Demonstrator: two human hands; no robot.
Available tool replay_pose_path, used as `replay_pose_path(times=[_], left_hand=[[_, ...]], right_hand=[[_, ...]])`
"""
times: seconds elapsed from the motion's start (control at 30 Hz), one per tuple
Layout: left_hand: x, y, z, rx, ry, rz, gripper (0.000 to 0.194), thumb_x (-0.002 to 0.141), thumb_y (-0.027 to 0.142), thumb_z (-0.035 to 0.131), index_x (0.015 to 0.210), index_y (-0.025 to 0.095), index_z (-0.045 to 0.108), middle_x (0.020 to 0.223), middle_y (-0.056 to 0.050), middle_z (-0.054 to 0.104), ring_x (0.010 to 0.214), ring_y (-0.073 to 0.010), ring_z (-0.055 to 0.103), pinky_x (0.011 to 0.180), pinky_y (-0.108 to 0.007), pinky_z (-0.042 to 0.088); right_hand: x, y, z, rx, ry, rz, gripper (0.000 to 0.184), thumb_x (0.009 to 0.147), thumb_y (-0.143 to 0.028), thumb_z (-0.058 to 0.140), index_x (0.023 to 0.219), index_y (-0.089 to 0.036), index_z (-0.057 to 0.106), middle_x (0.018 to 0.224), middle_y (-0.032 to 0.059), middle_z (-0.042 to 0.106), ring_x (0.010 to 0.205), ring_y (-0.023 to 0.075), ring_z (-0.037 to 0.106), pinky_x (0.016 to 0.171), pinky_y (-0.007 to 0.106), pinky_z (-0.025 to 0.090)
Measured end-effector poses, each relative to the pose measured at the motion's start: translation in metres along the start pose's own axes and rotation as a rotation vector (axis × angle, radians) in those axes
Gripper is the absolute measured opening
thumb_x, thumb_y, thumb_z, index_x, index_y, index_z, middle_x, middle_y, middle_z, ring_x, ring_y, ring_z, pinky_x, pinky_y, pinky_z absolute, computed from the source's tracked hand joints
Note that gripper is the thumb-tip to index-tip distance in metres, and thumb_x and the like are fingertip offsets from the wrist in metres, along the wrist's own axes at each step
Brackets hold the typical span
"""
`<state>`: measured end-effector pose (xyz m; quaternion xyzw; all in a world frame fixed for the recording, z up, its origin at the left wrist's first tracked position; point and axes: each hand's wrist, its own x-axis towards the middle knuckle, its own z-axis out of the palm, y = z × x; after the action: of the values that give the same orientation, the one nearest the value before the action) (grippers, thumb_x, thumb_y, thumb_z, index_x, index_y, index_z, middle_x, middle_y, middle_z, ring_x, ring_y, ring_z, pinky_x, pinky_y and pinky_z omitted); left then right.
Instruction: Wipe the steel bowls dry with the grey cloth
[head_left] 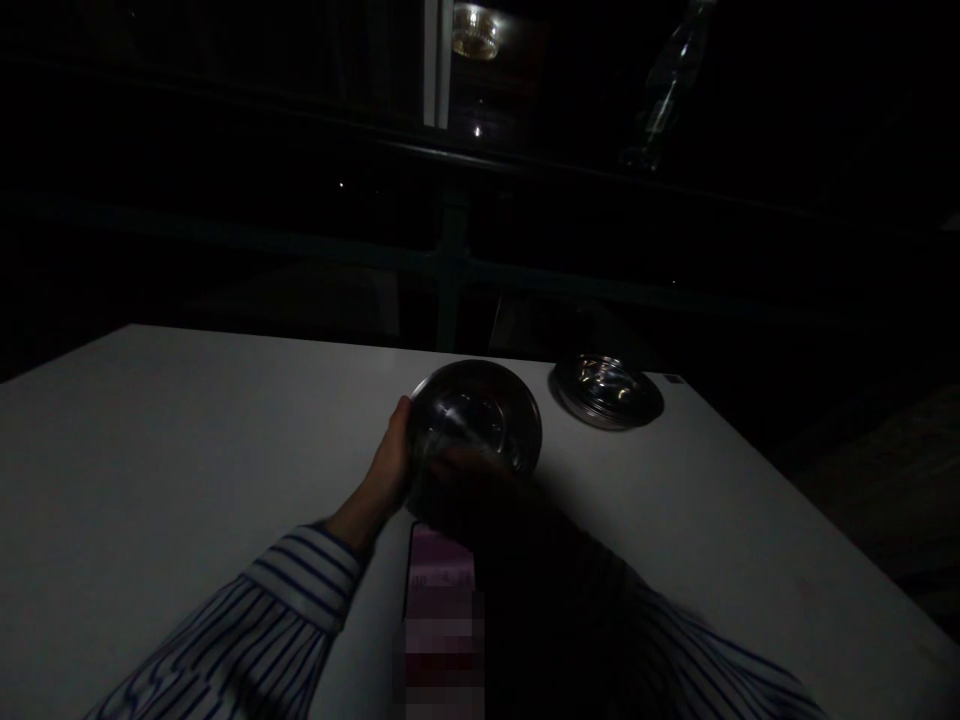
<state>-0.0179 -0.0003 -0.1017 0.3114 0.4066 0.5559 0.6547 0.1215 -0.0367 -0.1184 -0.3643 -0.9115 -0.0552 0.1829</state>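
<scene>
The scene is very dark. My left hand (390, 462) grips the near left rim of a shiny steel bowl (480, 410) that is tilted up above a white table (187, 450). My right hand (469, 470) sits at the bowl's near edge, deep in shadow, so its fingers are hard to make out; it seems to be pressed against the bowl. Both of my arms wear white sleeves with blue stripes.
A stack of steel plates or shallow bowls (606, 390) rests at the table's far right edge. A pink phone-like object (439, 580) lies on the table between my arms. Beyond the table are a dark railing (450, 260) and a dim lamp (475, 30).
</scene>
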Motion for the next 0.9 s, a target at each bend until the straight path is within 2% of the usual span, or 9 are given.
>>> replay_pose_path(times=[0.07, 0.13, 0.23, 0.4, 0.53, 0.7, 0.9], left_hand=[[0.0, 0.0, -0.001, 0.015, 0.03, 0.014, 0.051, 0.076, 0.058, 0.044, 0.087, 0.015, 0.069, 0.066, -0.005, 0.07, 0.075, -0.0228, 0.065, 0.078, -0.033, 0.046], [0.0, 0.001, -0.001, 0.032, 0.049, 0.029, 0.051, 0.075, 0.058, 0.045, 0.086, 0.015, 0.068, 0.063, -0.004, 0.069, 0.073, -0.0222, 0.065, 0.076, -0.032, 0.046], [-0.001, 0.001, 0.0, 0.03, 0.034, 0.03, 0.051, 0.076, 0.058, 0.044, 0.087, 0.014, 0.068, 0.062, -0.004, 0.069, 0.072, -0.0224, 0.065, 0.076, -0.033, 0.046], [0.0, 0.001, 0.001, 0.013, 0.018, -0.014, 0.053, 0.077, 0.058, 0.042, 0.088, 0.014, 0.068, 0.068, -0.006, 0.071, 0.08, -0.0243, 0.065, 0.079, -0.034, 0.046], [-0.001, 0.002, 0.002, 0.015, 0.024, 0.035, 0.052, 0.078, 0.056, 0.042, 0.093, 0.013, 0.067, 0.071, -0.006, 0.071, 0.083, -0.0235, 0.065, 0.082, -0.033, 0.045], [0.0, 0.002, 0.003, 0.024, 0.032, 0.008, 0.052, 0.078, 0.056, 0.04, 0.089, 0.013, 0.067, 0.069, -0.005, 0.07, 0.077, -0.0228, 0.065, 0.08, -0.034, 0.045], [0.004, -0.001, 0.001, 0.017, 0.029, 0.013, 0.051, 0.076, 0.058, 0.044, 0.087, 0.014, 0.067, 0.069, -0.005, 0.07, 0.077, -0.0229, 0.065, 0.081, -0.034, 0.045]], right_hand=[[-0.001, 0.001, 0.001, -0.003, 0.009, -0.01, 0.042, 0.087, -0.041, 0.042, 0.115, -0.013, 0.052, 0.111, 0.0139, 0.057, 0.1, 0.0242, 0.053, 0.081, 0.042, 0.046], [-0.005, 0.006, 0.0, -0.033, -0.057, 0.005, 0.04, 0.082, -0.047, 0.048, 0.109, -0.018, 0.057, 0.111, 0.0116, 0.057, 0.1, 0.0258, 0.053, 0.08, 0.043, 0.045], [-0.009, 0.016, -0.001, -0.077, -0.154, 0.041, 0.032, 0.079, -0.044, 0.054, 0.099, -0.02, 0.062, 0.108, 0.0101, 0.059, 0.097, 0.0266, 0.055, 0.077, 0.044, 0.045], [-0.004, 0.014, 0.008, -0.037, -0.12, 0.042, 0.043, 0.082, -0.05, 0.047, 0.11, -0.018, 0.055, 0.105, 0.0104, 0.058, 0.09, 0.0244, 0.055, 0.073, 0.041, 0.045], [-0.003, 0.015, 0.008, -0.08, -0.134, 0.083, 0.036, 0.083, -0.046, 0.046, 0.105, -0.02, 0.057, 0.106, 0.009, 0.058, 0.092, 0.0241, 0.055, 0.074, 0.042, 0.044], [0.0, 0.018, 0.0, -0.06, -0.143, 0.058, 0.033, 0.083, -0.041, 0.049, 0.105, -0.018, 0.057, 0.101, 0.0086, 0.058, 0.088, 0.0212, 0.054, 0.072, 0.034, 0.043], [0.005, 0.016, -0.002, -0.073, -0.187, 0.063, 0.033, 0.083, -0.04, 0.049, 0.107, -0.019, 0.057, 0.104, 0.0084, 0.058, 0.089, 0.0241, 0.054, 0.072, 0.038, 0.044]])
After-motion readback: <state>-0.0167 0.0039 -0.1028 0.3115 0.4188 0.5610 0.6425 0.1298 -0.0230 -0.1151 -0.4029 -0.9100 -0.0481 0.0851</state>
